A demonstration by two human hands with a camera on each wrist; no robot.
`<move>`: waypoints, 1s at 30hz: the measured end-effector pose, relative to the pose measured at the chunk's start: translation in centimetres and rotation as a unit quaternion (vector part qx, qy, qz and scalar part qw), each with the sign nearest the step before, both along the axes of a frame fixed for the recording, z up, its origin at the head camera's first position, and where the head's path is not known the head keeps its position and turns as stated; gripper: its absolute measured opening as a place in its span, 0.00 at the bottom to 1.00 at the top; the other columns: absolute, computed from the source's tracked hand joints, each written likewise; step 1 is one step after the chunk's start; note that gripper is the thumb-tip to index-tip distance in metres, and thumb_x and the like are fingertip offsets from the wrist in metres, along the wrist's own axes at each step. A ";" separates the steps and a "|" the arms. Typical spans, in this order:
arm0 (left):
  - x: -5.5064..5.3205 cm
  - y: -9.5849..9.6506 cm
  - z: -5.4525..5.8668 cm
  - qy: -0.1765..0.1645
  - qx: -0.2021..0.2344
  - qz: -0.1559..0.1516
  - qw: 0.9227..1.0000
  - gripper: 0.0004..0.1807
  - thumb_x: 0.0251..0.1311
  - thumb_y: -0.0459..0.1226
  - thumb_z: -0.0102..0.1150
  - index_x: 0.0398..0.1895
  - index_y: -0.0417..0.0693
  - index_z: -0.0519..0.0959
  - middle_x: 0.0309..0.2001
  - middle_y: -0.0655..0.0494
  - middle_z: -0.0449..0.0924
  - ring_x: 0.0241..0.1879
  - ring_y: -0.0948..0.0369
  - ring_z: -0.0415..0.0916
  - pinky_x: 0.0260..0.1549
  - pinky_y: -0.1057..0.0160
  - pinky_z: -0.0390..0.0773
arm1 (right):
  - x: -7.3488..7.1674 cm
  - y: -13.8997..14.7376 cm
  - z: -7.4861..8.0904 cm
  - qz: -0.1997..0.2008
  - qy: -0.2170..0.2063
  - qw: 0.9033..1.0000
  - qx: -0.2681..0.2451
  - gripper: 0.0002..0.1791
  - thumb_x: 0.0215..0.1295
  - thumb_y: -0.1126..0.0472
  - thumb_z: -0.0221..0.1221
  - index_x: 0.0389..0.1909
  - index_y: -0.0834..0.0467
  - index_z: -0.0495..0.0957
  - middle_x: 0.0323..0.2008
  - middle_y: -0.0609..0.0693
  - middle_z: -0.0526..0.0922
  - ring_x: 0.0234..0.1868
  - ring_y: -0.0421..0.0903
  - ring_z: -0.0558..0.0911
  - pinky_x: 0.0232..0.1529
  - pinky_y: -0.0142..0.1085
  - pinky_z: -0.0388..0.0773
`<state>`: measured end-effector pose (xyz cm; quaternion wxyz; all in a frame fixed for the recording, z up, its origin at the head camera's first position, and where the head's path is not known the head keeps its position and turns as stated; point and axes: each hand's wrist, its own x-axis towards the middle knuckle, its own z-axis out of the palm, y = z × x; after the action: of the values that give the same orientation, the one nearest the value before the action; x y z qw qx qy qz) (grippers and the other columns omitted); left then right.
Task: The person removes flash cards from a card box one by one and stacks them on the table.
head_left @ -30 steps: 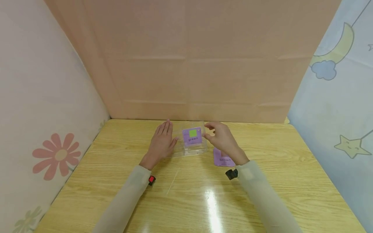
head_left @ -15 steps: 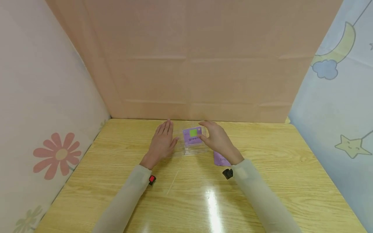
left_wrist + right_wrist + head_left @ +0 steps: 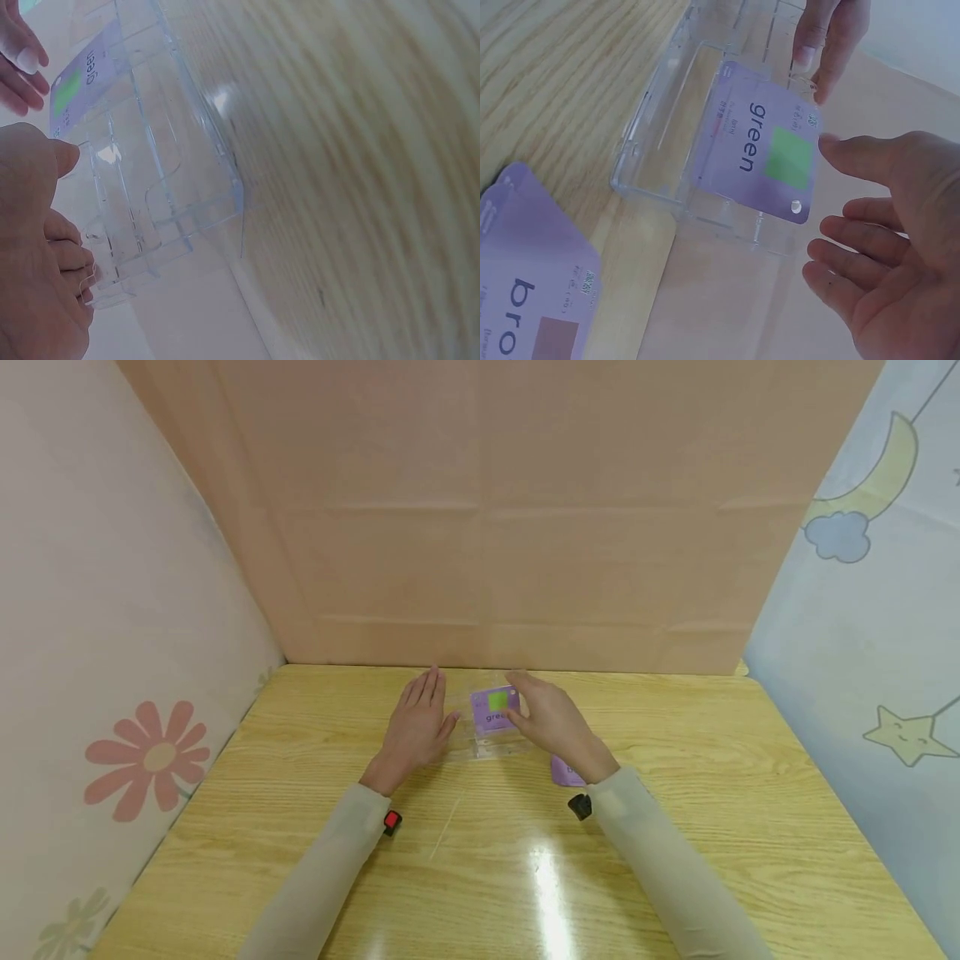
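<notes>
A clear plastic stand with slots [image 3: 491, 749] lies on the table between my hands. Upright in it is a purple card printed "green" [image 3: 742, 112], with a green square and a punched hole near one corner. My left hand [image 3: 415, 718] lies along the stand's left end, its fingers straight in the head view. Beside the card's right edge is my right hand [image 3: 553, 717], fingers spread, holding nothing; its thumb tip is at the card's edge, and I cannot tell whether it touches. Partly under the right wrist in the head view lie purple cards, the top one starting "bro" [image 3: 532, 262].
The wooden table [image 3: 480, 877] ends at a brown paper-like backdrop [image 3: 480, 527]. Patterned walls stand at the left [image 3: 90, 610] and right [image 3: 847, 635]. Each wrist wears a small black device, the left one [image 3: 392, 822] with a red face.
My right hand has moved left, from the stand's right end to over the card's right edge. It covers more of both cards now. The left hand and the stand have stayed put.
</notes>
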<state>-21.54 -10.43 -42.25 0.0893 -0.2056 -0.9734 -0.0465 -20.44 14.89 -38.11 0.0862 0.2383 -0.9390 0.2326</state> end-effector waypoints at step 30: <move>0.1 0.1 0.1 0.005 0.007 0.002 1.000 0.41 0.83 0.52 0.43 0.83 0.31 0.50 0.84 0.35 0.48 0.84 0.42 0.50 0.84 0.44 0.51 | -0.6 -1.0 -1.7 0.029 0.053 0.997 0.044 0.35 0.68 0.58 0.70 0.72 0.67 0.72 0.72 0.63 0.75 0.73 0.60 0.76 0.65 0.51 0.82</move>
<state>-21.42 -10.36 -42.14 0.0958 -0.2030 -0.9731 -0.0524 -21.09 13.87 -39.79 0.1181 0.2808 -0.9353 0.1803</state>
